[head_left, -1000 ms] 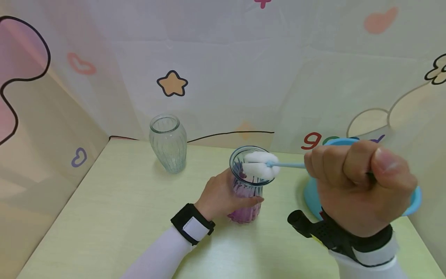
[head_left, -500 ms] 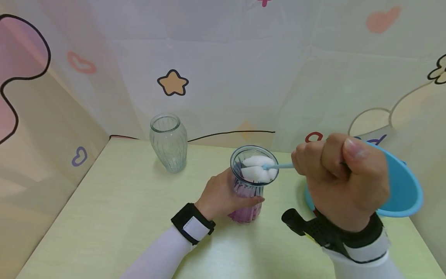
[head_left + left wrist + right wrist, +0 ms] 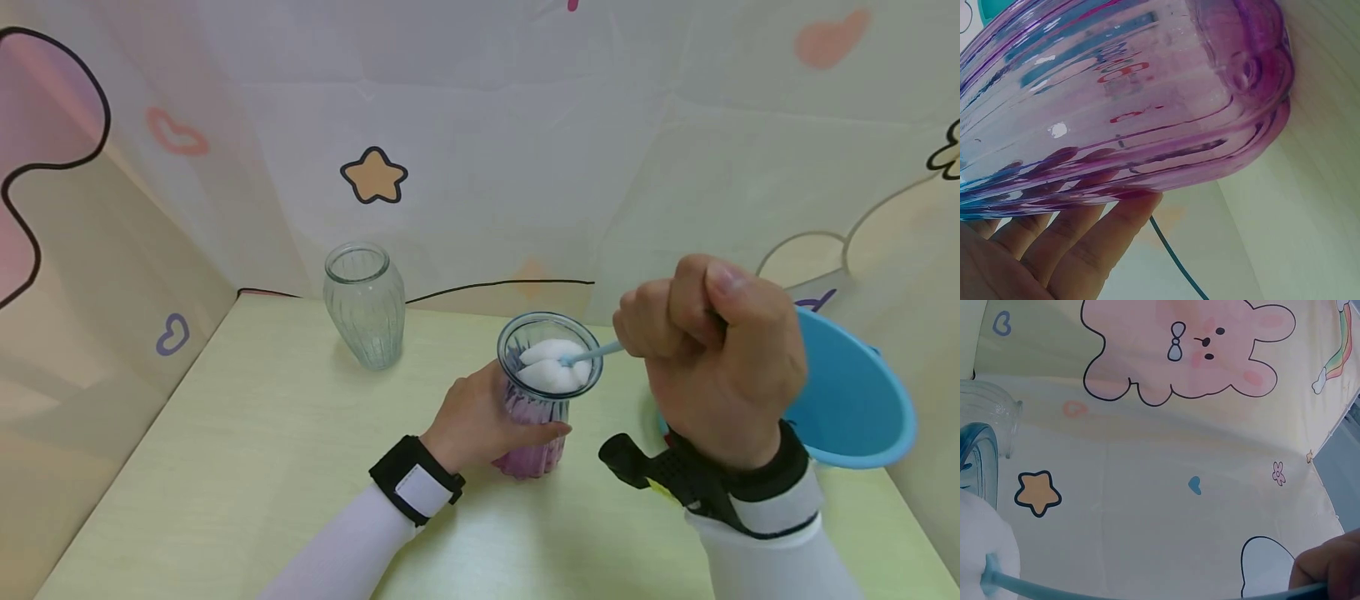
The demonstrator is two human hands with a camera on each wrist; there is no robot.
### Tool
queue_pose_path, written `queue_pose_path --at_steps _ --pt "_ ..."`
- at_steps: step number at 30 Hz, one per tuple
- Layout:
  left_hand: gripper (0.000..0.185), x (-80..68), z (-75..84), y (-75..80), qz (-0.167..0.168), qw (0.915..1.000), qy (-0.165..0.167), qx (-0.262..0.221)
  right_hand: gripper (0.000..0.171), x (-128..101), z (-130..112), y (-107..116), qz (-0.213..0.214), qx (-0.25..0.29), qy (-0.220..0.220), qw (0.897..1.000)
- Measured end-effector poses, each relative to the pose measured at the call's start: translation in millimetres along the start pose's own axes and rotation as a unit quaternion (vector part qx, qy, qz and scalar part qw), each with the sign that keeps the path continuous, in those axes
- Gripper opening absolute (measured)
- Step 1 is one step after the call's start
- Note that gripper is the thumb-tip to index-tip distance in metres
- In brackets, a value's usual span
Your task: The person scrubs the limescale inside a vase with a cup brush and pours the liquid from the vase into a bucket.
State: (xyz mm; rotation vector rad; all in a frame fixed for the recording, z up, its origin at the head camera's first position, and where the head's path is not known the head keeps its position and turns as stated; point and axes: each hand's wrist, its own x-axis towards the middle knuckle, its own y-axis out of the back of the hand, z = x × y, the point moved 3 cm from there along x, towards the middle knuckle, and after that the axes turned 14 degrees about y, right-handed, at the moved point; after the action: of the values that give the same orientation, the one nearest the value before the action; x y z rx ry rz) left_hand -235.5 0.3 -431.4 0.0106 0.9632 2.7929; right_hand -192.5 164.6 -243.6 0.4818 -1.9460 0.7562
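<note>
In the head view a ribbed glass vase (image 3: 534, 446), pink below and bluish at the rim, stands upright on the table. My left hand (image 3: 480, 417) grips its side, with fingers behind the glass and the thumb across the front. The left wrist view shows those fingers (image 3: 1085, 244) against the tinted wall. A bottle brush with a white sponge head (image 3: 551, 377) sits in the vase's mouth. My right hand (image 3: 712, 358), curled in a fist, holds its pale blue handle (image 3: 596, 352), which slants up to the right. Most of the handle is hidden by the fist.
A clear ribbed glass vase (image 3: 367, 321) stands at the back left of the table (image 3: 247, 467). Behind my right wrist is a blue basin (image 3: 855, 396), partly covered. A printed cloth wall (image 3: 480, 167) closes off the back.
My right hand has moved left and a little up, and the brush handle tilts more steeply. The sponge head has sunk from the rim into the vase's mouth. My left hand keeps its grip.
</note>
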Motion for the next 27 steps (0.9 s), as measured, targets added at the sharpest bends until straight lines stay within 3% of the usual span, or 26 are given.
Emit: queue_pose_path --at_steps 7,14,27 --pt "0.091 0.1 -0.7 0.0 0.004 1.0 -0.007 0.003 0.036 2.0 2.9 4.1 0.013 0.004 -0.042 0.999" --pt "0.091 0.3 -0.5 0.4 0.01 0.9999 -0.011 0.003 0.039 2.0 6.7 3.2 0.011 -0.013 -0.036 0.999" --pt "0.09 -0.1 0.6 0.8 0.005 0.9999 -0.015 -0.004 0.041 9.9 14.6 3.5 0.021 -0.018 -0.064 0.998"
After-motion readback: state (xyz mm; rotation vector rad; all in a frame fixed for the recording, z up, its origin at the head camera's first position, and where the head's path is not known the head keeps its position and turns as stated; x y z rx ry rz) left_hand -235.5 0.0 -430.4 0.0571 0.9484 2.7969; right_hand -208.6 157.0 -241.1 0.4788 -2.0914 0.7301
